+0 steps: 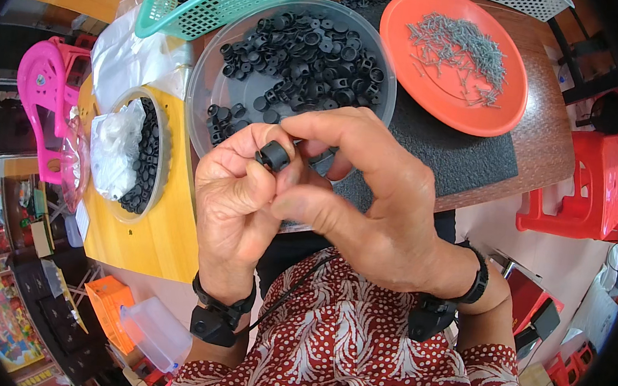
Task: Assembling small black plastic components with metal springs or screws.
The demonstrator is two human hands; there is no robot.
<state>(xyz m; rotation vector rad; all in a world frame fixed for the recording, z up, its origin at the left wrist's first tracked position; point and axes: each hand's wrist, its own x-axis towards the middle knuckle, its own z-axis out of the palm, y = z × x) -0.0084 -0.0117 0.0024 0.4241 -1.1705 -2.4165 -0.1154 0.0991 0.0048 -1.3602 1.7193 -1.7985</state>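
Observation:
Between the thumb and fingers of my left hand [238, 201] is a small black round plastic part [273, 156], like a short cap with a notched side. My right hand [379, 192] curls in beside it, with its index fingertip and thumb tip close to my left fingers. Something dark shows among the right hand's bent fingers, too hidden to name. Just beyond both hands stands a clear round tub [199, 88] with many loose black plastic parts [313, 57] in it.
An orange plate [441, 113] heaped with small metal screws [468, 49] lies at the far right, partly over a dark foam mat [466, 159]. A green basket [222, 12] stands behind the tub. On the left, a round container [159, 187] has black parts and a plastic bag [116, 150].

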